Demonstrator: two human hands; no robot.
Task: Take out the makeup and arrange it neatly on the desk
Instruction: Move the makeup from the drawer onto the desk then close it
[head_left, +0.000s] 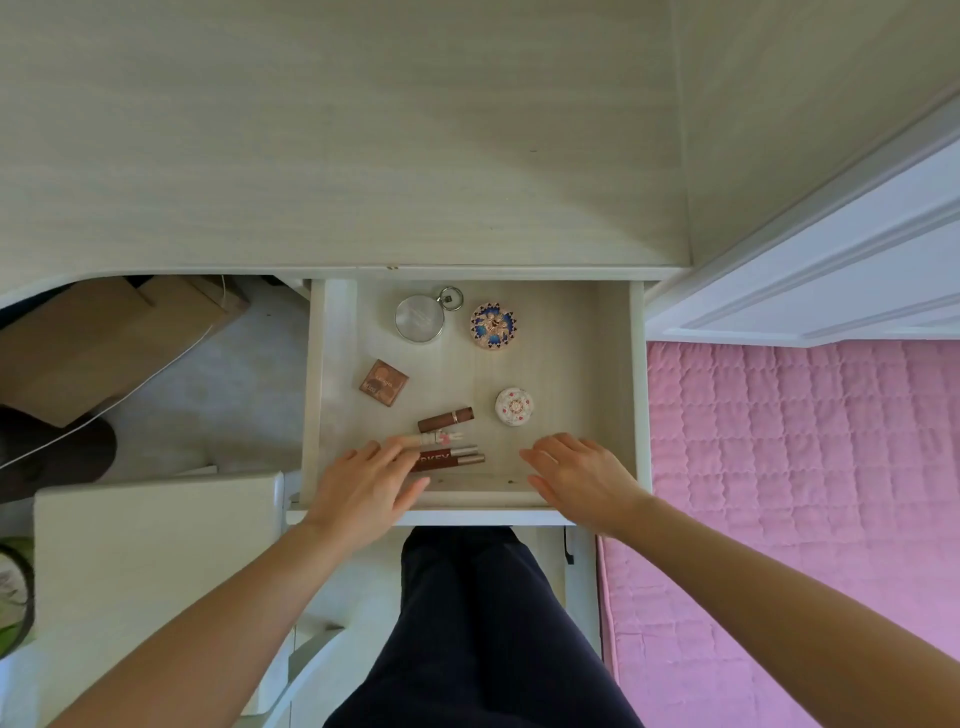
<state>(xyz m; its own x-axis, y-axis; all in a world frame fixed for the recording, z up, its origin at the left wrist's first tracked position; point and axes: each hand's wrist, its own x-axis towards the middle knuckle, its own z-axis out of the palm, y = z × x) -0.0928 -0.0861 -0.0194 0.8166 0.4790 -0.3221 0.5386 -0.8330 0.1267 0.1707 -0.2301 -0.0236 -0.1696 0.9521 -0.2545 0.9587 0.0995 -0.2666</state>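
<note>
An open drawer (615, 395) under the pale desk top (337, 130) holds the makeup. At the back lie a round silver mirror with a ring (420, 318) and a blue and gold round compact (492, 325). A brown square palette (384, 383) sits at the left, a small white floral compact (514, 406) at the right. A brown lipstick (445, 419), a pale pink tube (439, 439) and two dark lip gloss tubes (452, 458) lie near the front. My left hand (366, 486) spreads over the tubes' left ends, fingers apart. My right hand (576, 473) hovers open over the drawer's front right.
A pink quilted bed (805, 493) lies right of the drawer, with a white panel (831, 270) above it. A white stool or box (156, 545) stands at the lower left, a cardboard box (104, 338) under the desk. My dark-trousered legs (467, 623) are below the drawer front.
</note>
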